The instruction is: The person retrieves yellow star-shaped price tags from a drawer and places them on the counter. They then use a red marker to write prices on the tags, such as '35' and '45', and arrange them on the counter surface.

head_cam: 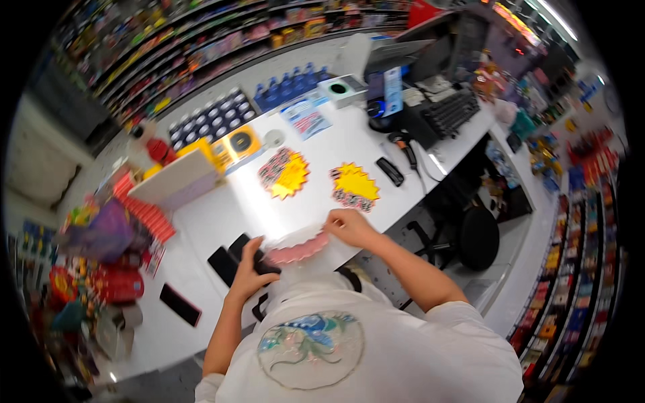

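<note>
In front of my chest lies a pink scalloped strip (297,251), probably paper or card, with a whitish, blurred sheet along its far side. My right hand (350,229) pinches its right end between thumb and fingertips. At its left end is my left hand (247,274), thumb and fingers spread around a dark area; whether it grips anything there is unclear. Beside that hand lie two dark phones (221,265). Farther up the white counter (312,151) are two yellow starburst price cards (289,176), (355,184) with patterned pink-and-black edges.
A black stapler (390,172), a barcode scanner (403,148) and a keyboard (450,113) are at the right. A dark phone (180,305) lies at lower left, near heaped colourful packages (118,282). Bottles (287,88) line the far edge. An office chair (476,237) stands right.
</note>
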The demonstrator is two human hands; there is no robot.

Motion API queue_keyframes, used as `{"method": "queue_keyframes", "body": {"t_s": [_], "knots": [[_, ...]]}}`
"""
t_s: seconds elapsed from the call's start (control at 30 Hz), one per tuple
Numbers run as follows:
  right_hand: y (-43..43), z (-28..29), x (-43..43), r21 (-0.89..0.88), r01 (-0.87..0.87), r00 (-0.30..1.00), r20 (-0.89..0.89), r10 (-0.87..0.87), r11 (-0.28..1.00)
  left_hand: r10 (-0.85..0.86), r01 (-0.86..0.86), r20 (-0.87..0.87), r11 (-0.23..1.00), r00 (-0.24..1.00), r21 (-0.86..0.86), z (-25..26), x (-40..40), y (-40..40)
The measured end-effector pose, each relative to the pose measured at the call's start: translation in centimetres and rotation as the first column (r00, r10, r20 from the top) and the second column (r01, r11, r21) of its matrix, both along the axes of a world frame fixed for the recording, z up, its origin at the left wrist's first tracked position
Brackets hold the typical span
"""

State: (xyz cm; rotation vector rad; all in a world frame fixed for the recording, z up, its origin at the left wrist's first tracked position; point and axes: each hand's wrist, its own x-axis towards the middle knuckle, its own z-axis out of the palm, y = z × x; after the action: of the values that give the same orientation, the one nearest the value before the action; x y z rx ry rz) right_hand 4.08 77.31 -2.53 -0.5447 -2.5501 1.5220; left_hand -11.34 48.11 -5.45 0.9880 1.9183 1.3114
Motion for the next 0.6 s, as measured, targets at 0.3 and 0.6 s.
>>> {"method": "queue_keyframes", "body": {"t_s": [0.3, 0.6], "knots": [[0.8, 0.5, -0.6, -0.084, 0.021, 0.994, 0.105, -0.012, 0.996, -0.157, 0.133, -0.322, 0.987, 0.934, -0.094, -1.7, 1.7, 2.8], [0.9, 1.0, -0.6, -0.025, -0.005, 0.994, 0.108, 0.008, 1.0, -0.119, 0.03, -0.588, 0.987, 0.8, -0.159, -3.9, 4.2, 4.9]]}}
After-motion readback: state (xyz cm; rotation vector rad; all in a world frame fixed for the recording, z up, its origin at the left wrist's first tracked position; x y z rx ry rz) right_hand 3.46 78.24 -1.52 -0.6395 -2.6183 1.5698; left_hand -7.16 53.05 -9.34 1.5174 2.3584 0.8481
